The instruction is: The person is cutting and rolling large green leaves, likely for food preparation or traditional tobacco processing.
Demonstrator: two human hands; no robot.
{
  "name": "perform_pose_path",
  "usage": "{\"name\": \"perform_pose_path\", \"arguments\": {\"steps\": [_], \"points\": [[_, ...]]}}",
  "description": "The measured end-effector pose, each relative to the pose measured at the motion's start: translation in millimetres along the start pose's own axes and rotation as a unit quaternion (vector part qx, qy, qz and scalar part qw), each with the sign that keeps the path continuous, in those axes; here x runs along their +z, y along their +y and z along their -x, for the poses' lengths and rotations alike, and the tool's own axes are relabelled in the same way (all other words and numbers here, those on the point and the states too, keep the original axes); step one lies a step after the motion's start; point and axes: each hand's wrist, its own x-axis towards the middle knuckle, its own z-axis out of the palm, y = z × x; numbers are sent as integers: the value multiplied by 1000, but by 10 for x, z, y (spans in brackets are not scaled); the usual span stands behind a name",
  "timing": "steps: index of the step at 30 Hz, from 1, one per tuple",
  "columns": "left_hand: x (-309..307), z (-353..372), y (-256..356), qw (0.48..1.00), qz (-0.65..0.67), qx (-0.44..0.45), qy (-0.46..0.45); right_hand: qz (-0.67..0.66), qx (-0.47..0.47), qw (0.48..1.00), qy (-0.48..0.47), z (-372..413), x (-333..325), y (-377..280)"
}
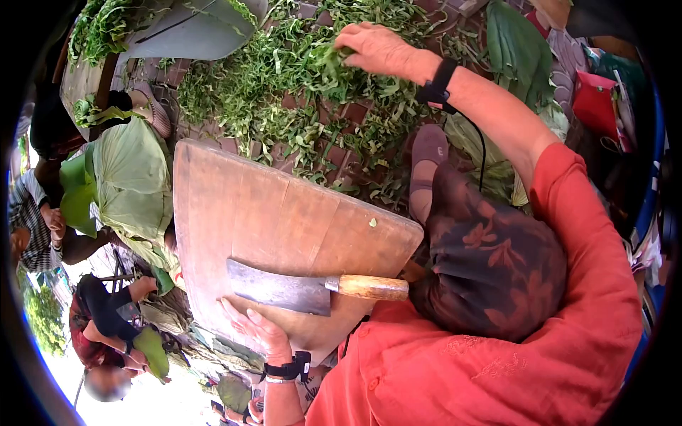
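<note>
My right hand [373,48] is stretched out over the shredded green leaves [277,82] spread on the ground, its fingers curled round a clump of them. Near my body, my left hand [257,330] touches the edge of a wooden board [249,199], fingers apart and nothing held in them. A cleaver [284,287] with a wide metal blade and a wooden handle lies flat on this board, close to my left hand. One small green scrap [373,222] sits near the board's corner.
Large whole leaves [131,174] lie beside the board's far edge, more [518,53] beyond my right arm. A grey pan-like surface [192,32] is past the shreds. A red bag [595,105] is behind my right arm. Another person [106,319] sits across, holding a green leaf.
</note>
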Motion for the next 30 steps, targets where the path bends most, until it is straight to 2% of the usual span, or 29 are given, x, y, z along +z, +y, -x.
{"name": "perform_pose_path", "arguments": {"steps": [1,5,7,9,12,13,15,17,18,19,20,21,22,23,25,27,28,30], "points": [[-10,1,1,1000,-1,1,-2,51,-39,998,-21,-30,150,-138],[-7,-3,7,1000,-6,6,-2,47,-198,972,-121,-128,695,-538],[11,2,-4,1000,1,12,4,81,-235,962,-116,-163,905,-585],[21,3,-2,1000,4,14,8,78,-233,960,-133,-127,1068,-548],[12,-9,-7,1000,0,14,10,138,-300,931,-153,264,1161,-479],[20,-7,-12,1000,0,15,11,146,-327,925,-128,437,1150,-462],[23,1,-3,1000,1,15,8,159,-354,921,-15,621,1248,-354],[-3,-15,28,1000,1,17,4,122,-287,943,-115,595,1174,-164],[-3,-9,22,1000,0,16,2,76,-228,966,-100,550,1069,-90],[-3,-6,15,1000,0,14,0,-28,-168,984,-46,487,947,-43],[-2,-7,12,1000,0,13,0,-193,-40,980,-18,426,831,-13],[-2,-10,16,1000,2,14,1,-363,-27,931,-18,279,680,95],[-2,-10,21,1000,4,15,2,-472,40,880,-35,251,277,47],[-2,-8,29,1000,7,15,3,-494,61,867,22,232,86,54],[2,-5,31,1000,2,20,9,-516,96,851,4,222,-104,119],[4,-9,7,1000,1,24,12,-305,52,950,27,114,-46,247],[14,-6,-11,1000,4,24,13,-192,29,980,38,71,-17,294],[13,2,-4,1000,4,18,8,-273,66,958,54,81,49,247]]}}
